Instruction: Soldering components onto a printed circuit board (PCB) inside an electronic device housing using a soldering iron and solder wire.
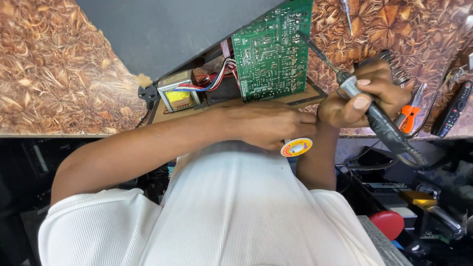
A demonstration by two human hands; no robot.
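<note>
At bench | R hand (362,93) grips soldering iron (379,120) | L hand (268,125) clasps solder spool (296,147)

The left hand (268,125) hides its fingers' grip on the solder spool (296,147).

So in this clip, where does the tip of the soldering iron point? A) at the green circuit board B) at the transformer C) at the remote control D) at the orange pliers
A: the right hand holds the soldering iron with its tip on the edge of the green circuit board.
</note>
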